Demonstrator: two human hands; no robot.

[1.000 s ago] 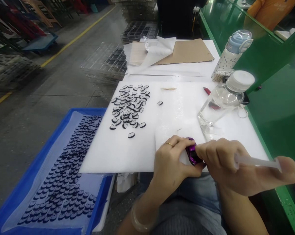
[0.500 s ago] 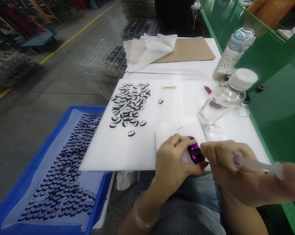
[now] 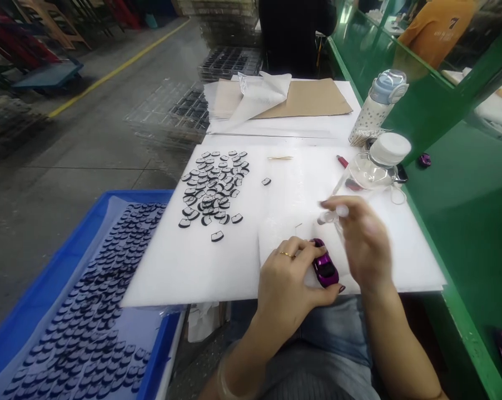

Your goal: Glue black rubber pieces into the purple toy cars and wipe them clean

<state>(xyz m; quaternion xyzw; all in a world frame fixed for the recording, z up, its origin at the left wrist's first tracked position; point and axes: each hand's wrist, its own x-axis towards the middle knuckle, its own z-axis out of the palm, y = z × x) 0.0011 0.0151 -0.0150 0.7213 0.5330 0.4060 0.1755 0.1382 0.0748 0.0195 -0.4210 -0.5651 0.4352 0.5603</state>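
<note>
My left hand (image 3: 286,283) grips a shiny purple toy car (image 3: 326,268) with a black section, its fingers at the far end and its thumb at the near end. The car rests at the near edge of the white foam-covered table (image 3: 229,266). Above and right of it, my right hand (image 3: 365,239), blurred, is closed around a translucent plastic syringe (image 3: 334,215), apart from the car. Farther left lie many small black-edged curved parts (image 3: 213,189), loosely scattered. One such part (image 3: 266,181) sits alone nearer the middle.
A water bottle (image 3: 379,161) and a dotted flask (image 3: 379,103) stand along the right side. Cotton swabs (image 3: 280,158) and a red pen (image 3: 342,161) lie on the table. At lower left a blue tray (image 3: 109,195) holds rows of dark parts. A green partition (image 3: 455,222) borders the right.
My right hand has lifted away from the car, up and to the left, turning the syringe with it. My left hand keeps its grip on the car. The view has shifted slightly.
</note>
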